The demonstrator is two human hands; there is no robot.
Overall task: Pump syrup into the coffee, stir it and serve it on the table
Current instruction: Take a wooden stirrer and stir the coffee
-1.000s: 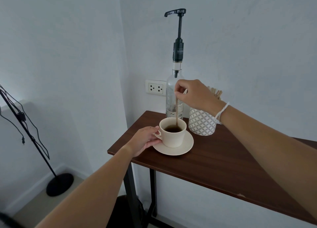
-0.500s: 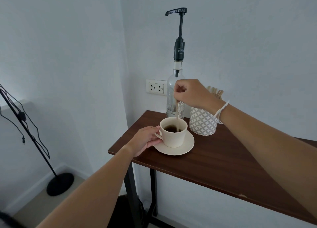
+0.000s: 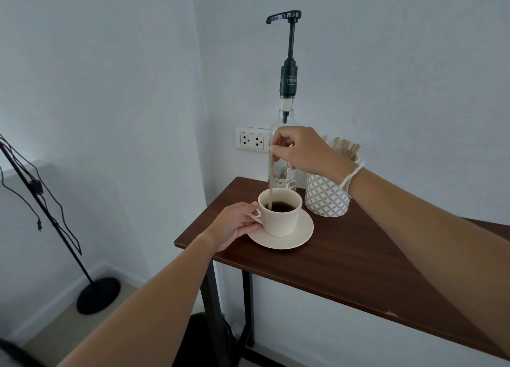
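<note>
A cream cup (image 3: 281,219) of dark coffee stands on a cream saucer (image 3: 298,238) near the left end of the brown table (image 3: 345,262). My left hand (image 3: 234,224) grips the cup's handle. Above the cup, my right hand (image 3: 299,150) pinches the top of a thin wooden stirrer (image 3: 271,179) whose lower end dips into the coffee at the cup's left side. Behind the cup stands a clear syrup bottle (image 3: 284,118) with a tall black pump, its spout pointing left.
A patterned white holder (image 3: 325,198) with several wooden stirrers stands right of the bottle. A wall socket (image 3: 251,140) is behind. The table's near edge runs down to the right. A black stand with cables (image 3: 55,223) stands on the floor at left.
The stirrer has swung from the middle of the cup to its left side, with my right hand shifting a little. My left hand stays on the handle.
</note>
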